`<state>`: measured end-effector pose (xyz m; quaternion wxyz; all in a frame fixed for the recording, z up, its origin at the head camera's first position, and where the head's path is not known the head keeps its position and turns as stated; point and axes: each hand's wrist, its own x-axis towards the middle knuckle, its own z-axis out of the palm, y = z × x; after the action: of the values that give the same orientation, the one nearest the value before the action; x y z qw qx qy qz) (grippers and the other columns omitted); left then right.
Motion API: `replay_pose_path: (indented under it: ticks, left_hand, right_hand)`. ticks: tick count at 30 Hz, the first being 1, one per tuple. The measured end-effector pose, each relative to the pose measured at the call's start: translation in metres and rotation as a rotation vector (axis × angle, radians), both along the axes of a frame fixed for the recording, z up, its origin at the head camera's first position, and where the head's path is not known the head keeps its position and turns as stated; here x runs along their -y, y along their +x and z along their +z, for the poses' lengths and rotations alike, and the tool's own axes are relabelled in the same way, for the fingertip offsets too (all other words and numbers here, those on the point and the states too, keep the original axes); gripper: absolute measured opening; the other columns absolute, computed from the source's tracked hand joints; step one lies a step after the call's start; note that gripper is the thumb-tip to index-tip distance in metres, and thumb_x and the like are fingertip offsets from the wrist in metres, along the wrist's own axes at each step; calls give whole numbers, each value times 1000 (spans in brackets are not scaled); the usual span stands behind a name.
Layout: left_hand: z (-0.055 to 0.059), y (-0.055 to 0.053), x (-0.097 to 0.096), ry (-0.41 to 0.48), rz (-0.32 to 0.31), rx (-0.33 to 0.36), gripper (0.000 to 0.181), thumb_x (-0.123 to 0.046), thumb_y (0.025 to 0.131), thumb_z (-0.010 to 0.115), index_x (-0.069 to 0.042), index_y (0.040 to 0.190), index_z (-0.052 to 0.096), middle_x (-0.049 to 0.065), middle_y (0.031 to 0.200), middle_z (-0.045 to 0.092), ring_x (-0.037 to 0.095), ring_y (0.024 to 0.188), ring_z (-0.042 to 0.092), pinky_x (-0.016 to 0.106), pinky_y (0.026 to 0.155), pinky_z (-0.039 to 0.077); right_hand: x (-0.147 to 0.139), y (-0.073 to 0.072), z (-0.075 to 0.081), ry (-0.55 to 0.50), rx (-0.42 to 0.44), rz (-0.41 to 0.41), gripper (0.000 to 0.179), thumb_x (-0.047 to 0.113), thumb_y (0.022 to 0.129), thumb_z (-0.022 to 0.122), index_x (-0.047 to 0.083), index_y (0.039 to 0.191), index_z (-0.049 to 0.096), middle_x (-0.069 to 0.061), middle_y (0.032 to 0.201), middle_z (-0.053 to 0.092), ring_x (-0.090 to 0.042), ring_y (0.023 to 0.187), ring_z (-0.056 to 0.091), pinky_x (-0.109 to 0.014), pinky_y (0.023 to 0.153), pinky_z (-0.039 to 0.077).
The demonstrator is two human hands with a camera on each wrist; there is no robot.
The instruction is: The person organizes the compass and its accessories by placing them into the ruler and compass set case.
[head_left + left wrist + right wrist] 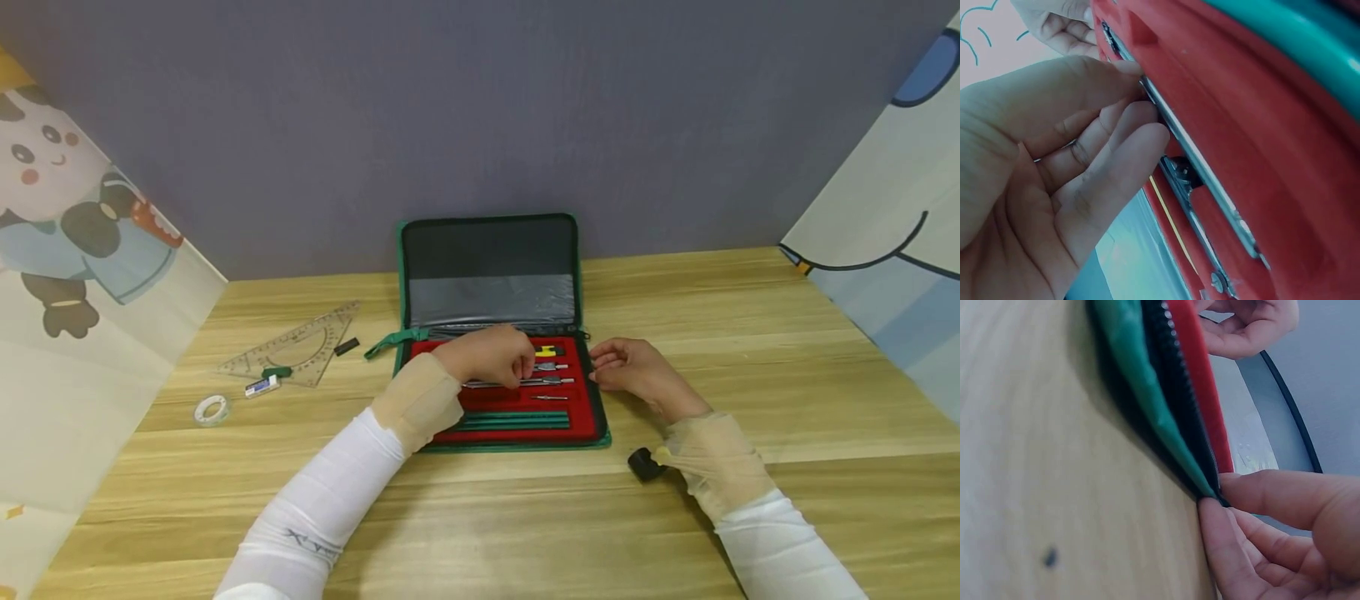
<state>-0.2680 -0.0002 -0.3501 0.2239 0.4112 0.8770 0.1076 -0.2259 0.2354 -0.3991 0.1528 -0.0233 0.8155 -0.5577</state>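
A green zip case [602,429] lies unfolded, its dark lid [487,246] raised at the back and a red tray [581,417] in its base. My left hand [491,354] reaches over the tray. In the left wrist view its thumb and fingertips pinch a slim silver compass [1200,165] lying along its slot. Another metal drawing tool [1194,219] lies beside it. At the case's right side, my right hand [630,367] pinches the zipped edge [1207,484] between thumb and finger.
Green pencils [513,421] and a yellow-black piece [549,351] sit in the tray. Left of the case lie a clear set square [255,360], a white eraser [262,386], a tape roll [212,410] and a small black box [347,346]. A black object [645,465] lies near my right wrist.
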Motion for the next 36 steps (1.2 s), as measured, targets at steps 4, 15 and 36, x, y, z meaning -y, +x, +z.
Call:
replay_pose_path:
  ticks: [4,15,36]
  left_hand:
    - [-1,-1,-1,2,21,21,14,0,84,63,-12,90,69,-2,89,65,13,75,57,22,67,50]
    - [0,2,3,12,-4,-21,15,-1,85,61,-12,91,70,-2,90,65,12,75,57,22,68,50]
    - [12,4,40,14,32,-158,18,-3,85,60,-9,98,70,1,98,67,14,85,61,26,77,52]
  right_hand:
    - [0,0,0,3,2,-4,44,-5,82,57,-14,123,45,-14,99,55,-6,79,60,-19,69,52]
    - [1,-1,0,-4,3,2,43,-6,83,57,-15,123,45,-14,99,54,-7,80,60,-19,69,52]
    - [-1,-1,-1,-1,-2,17,44,-7,83,57,-16,124,43,-19,105,54,-6,80,60,-21,71,54]
